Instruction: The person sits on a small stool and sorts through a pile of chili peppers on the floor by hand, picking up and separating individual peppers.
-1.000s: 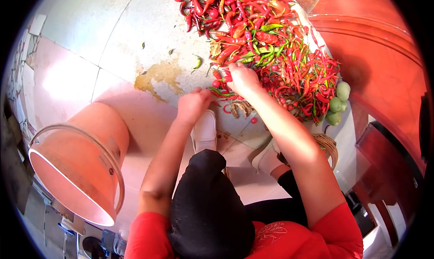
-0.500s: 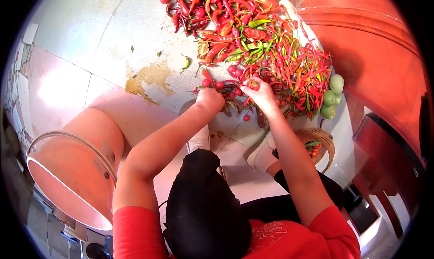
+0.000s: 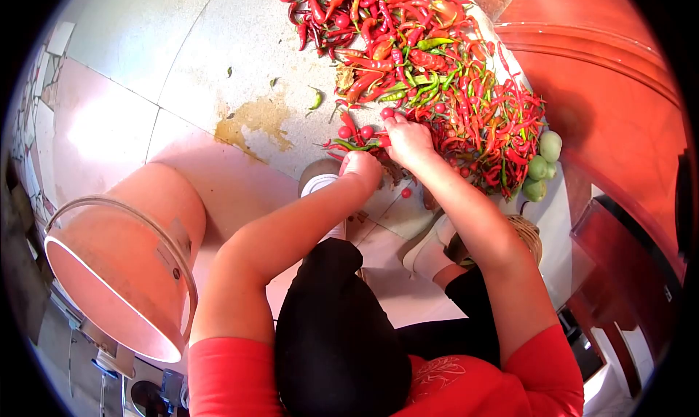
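A heap of mostly red chilies (image 3: 429,60), with some green ones mixed in, covers the floor in front of me. My left hand (image 3: 362,168) is closed at its near edge, beside a green chili (image 3: 353,145); what lies in its curled fingers is hidden. Just to the right, my right hand (image 3: 409,140) reaches up into the edge of the heap. Its thumb and fingers pinch at a small round red fruit, like a cherry tomato (image 3: 387,113). Two more round red fruits (image 3: 366,132) rest left of that hand, and another lies nearer my feet.
On my left is a pinkish bucket (image 3: 120,271) with a handle. A wicker basket (image 3: 528,235) shows partly behind my right forearm. Several pale green fruits (image 3: 542,159) sit at the heap's right end. A brown stain (image 3: 255,126) and a loose green chili (image 3: 314,98) are on the tiles.
My right hand has moved up and left to a round red fruit; the orange-red piece it held no longer shows. My left hand stays low and closed. The view has shifted slightly.
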`<state>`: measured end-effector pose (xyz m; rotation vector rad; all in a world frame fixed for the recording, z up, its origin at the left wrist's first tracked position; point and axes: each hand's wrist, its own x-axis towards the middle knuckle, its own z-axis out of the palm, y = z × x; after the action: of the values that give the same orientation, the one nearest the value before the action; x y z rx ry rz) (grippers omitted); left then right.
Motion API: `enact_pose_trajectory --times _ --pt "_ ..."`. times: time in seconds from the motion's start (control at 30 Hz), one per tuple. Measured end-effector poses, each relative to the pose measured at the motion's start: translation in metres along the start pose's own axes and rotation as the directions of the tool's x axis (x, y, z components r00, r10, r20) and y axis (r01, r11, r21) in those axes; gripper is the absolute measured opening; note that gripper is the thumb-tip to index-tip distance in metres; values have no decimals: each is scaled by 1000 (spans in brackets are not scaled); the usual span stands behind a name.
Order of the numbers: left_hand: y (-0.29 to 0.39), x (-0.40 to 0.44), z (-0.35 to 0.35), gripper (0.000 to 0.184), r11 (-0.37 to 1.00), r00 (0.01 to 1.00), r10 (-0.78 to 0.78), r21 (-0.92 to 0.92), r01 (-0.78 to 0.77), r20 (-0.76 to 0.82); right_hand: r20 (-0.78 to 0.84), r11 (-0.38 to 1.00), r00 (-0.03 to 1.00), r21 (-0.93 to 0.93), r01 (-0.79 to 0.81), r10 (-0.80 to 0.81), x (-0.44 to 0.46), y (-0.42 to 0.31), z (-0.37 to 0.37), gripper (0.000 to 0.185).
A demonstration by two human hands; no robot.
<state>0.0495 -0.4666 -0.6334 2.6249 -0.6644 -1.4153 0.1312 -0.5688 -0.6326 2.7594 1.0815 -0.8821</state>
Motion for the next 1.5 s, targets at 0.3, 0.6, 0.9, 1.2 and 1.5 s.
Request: enact_pose_trajectory --times 0.3,0.6,0.9,1.2,1.5 --pt "-1 2 9 17 999 999 21 27 -20 -49 -110 1000 994 -15 -25 23 0 -4 1 36" --pt "-71 -55 -26 11 93 977 135 -980 -177 -164 388 46 876 908 -417 287 -18 32 -51 15" --pt "-50 -36 -1 34 -924 863 52 -351 -149 -503 390 -127 911 918 -375 131 -61 -5 -86 12" --pt "-32 -28 -2 57 -990 904 10 -129 -50 -427 30 542 951 816 -200 307 -77 -64 -76 64" --pt "-30 -23 9 62 -998 872 63 -5 69 -485 -17 373 970 924 -78 244 -97 -58 -88 45"
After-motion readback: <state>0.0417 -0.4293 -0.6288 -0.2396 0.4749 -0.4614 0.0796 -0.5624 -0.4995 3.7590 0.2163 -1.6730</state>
